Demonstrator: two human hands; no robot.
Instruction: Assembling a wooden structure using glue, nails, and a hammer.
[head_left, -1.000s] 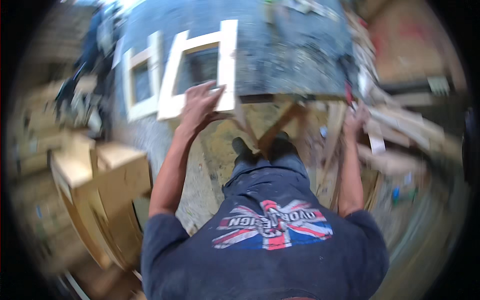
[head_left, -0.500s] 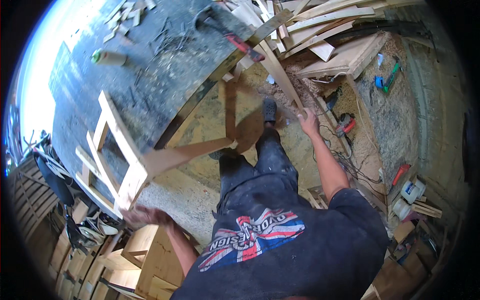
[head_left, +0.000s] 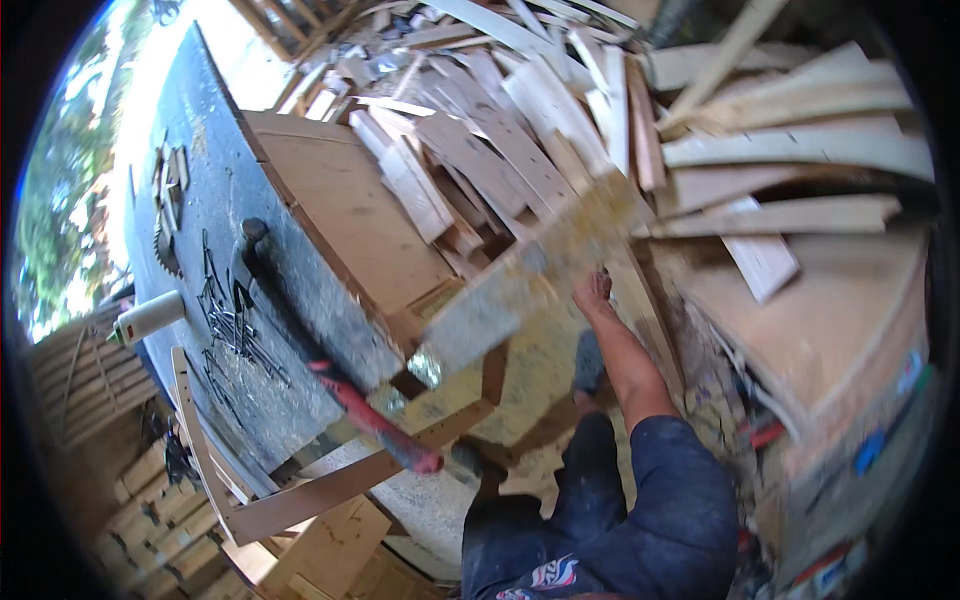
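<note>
My right hand [head_left: 592,290] is curled closed beside the lower edge of a stained, paint-marked board [head_left: 510,290] that juts out from the table corner. What its fingers hold, if anything, is hidden. Just right of the hand, a long wooden board [head_left: 650,315] slants down toward the floor. My left hand is out of view. A claw hammer with a red and black handle [head_left: 350,395] lies on the dark table [head_left: 190,100], its grip overhanging the edge. Below it is a pale wooden frame [head_left: 320,495], partly hidden at the table's near side.
Long dark fasteners [head_left: 235,330], a white bottle [head_left: 150,317] and small wood offcuts [head_left: 172,185] lie on the table. Beyond it is a pile of boards [head_left: 500,150]. A plywood panel [head_left: 830,320] stands at right. A wooden cabinet [head_left: 335,545] sits lower left.
The view has swung toward the wood pile, and the hammer and stained board appear closer. My left hand has left the view. My right hand, earlier on the long board, now appears beside it.
</note>
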